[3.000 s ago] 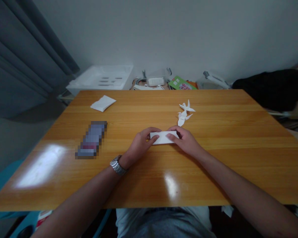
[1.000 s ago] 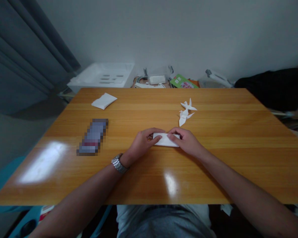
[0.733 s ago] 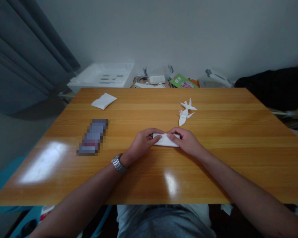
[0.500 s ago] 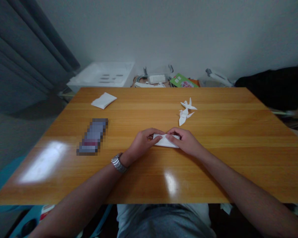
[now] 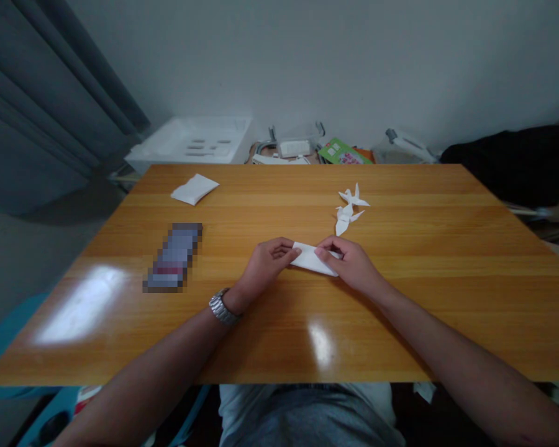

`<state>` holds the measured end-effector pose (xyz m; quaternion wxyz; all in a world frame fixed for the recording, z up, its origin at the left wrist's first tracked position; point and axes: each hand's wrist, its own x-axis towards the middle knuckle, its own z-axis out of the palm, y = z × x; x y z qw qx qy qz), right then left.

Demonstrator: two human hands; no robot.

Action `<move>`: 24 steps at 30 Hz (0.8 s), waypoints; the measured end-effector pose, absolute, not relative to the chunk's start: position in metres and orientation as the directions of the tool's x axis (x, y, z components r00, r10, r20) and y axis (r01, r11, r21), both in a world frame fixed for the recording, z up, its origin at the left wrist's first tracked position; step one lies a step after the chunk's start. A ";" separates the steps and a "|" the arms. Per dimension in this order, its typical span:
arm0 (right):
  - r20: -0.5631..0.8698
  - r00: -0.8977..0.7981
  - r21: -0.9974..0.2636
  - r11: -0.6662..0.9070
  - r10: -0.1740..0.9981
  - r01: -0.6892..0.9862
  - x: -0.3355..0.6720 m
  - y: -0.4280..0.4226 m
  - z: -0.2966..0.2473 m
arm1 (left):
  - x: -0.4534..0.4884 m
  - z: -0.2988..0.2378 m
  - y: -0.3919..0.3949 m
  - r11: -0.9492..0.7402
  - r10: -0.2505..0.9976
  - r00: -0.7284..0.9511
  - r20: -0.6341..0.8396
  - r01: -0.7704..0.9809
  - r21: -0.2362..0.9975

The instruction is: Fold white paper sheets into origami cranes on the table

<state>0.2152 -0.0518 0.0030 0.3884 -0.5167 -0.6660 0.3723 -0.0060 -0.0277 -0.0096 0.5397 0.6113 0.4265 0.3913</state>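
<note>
A folded white strip of paper (image 5: 310, 258) lies slantwise between my hands, just over the middle of the table. My left hand (image 5: 271, 259) pinches its left end, thumb on top and fingers curled behind. With thumb and fingers, my right hand (image 5: 345, 257) grips the right half of the strip, covering part of that end. Beyond my right hand sit two white origami cranes (image 5: 345, 217), one close behind the other. A silver watch (image 5: 223, 307) is on my left wrist.
The wooden table (image 5: 419, 223) fills the middle of the view. A pixelated phone (image 5: 173, 256) lies on its left, with folded white paper (image 5: 195, 189) farther back. Behind the table are a white tray (image 5: 205, 136), a green booklet (image 5: 340, 151) and black cloth (image 5: 512, 161).
The paper strip has tilted, its left end now farther from me. My left fingers have drawn back to the left, and more of the strip's upper edge shows.
</note>
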 end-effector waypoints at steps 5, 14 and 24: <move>0.140 -0.161 -0.891 0.195 0.977 0.409 0.215 -0.053 0.005 | -0.006 -0.009 -0.029 -0.072 0.945 0.324 0.036 0.100 0.992; 0.092 -0.219 -0.899 0.176 0.971 0.402 0.216 -0.053 0.001 | -0.007 -0.005 -0.029 -0.105 0.936 0.348 0.058 0.119 0.987; 0.012 -0.335 -0.879 0.170 0.942 0.446 0.214 -0.058 0.003 | -0.011 -0.001 -0.032 -0.210 0.893 0.441 0.083 0.246 0.946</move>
